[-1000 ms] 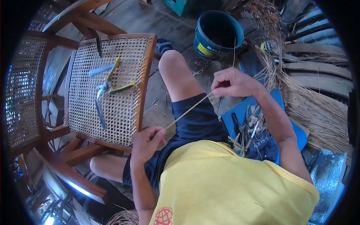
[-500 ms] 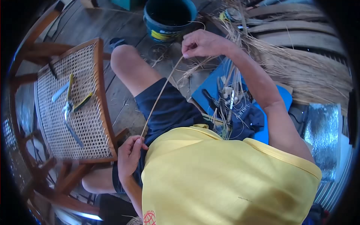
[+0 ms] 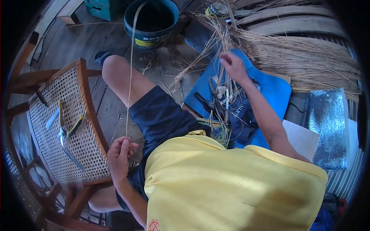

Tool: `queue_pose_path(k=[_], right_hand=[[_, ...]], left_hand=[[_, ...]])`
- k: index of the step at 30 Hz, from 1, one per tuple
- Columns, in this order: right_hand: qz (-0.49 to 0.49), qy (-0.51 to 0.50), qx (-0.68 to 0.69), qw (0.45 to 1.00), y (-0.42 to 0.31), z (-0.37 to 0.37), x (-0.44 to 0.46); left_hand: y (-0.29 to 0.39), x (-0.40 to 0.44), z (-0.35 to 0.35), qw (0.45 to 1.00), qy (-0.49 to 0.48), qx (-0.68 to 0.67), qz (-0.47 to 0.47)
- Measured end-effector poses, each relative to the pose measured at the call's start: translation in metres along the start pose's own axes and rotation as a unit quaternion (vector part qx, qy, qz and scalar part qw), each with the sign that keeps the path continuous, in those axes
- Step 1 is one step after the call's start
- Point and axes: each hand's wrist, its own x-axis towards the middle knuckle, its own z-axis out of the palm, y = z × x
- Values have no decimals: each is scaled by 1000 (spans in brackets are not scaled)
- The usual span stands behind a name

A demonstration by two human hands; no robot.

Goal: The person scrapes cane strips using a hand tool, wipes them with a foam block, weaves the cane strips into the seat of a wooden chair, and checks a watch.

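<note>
A long pale strip [image 3: 131,73] is pinched at its lower end in my left hand [image 3: 120,152], beside the front rail of the cane chair seat [image 3: 77,127]. The strip rises in a curve to the teal bucket [image 3: 152,35]. My right hand [image 3: 233,66] is over the blue mat [image 3: 269,82], close to a bundle of thin strands [image 3: 223,40]; its fingers are curled, and whether they hold a strand is too small to tell. Yellow-handled pruning shears [image 3: 63,133] and a blade-like tool [image 3: 51,118] lie on the woven seat.
Long loose strands [image 3: 308,57] spread over boards at the upper right. A silvery sheet [image 3: 327,129] lies at the right. On the mat are dark-handled tools [image 3: 203,101] and a dark cloth [image 3: 243,115]. A green crate [image 3: 101,8] stands at the top.
My right hand has let go of the strip's far end and moved right and down over the mat. The strip now stretches up to the bucket. The view has shifted, moving the chair left.
</note>
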Motion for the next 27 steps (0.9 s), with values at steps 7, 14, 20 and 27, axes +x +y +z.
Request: queue_pose_path(k=[7,14,20,27], right_hand=[[56,-169,-103,979,67,48,-62],[167,-183,-187,951,72,63,-52],[262,-116,-38,957,117,23,-75],[171,-61,-24,983,45,11,-97]], left_hand=[[-7,1,-3,1000,-5,-5,-13],[-11,-9,-4,1000,21,-20,-10],[-20,-12,-6,999,43,-25,-13],[-16,-7,-6,999,21,-32,-9]])
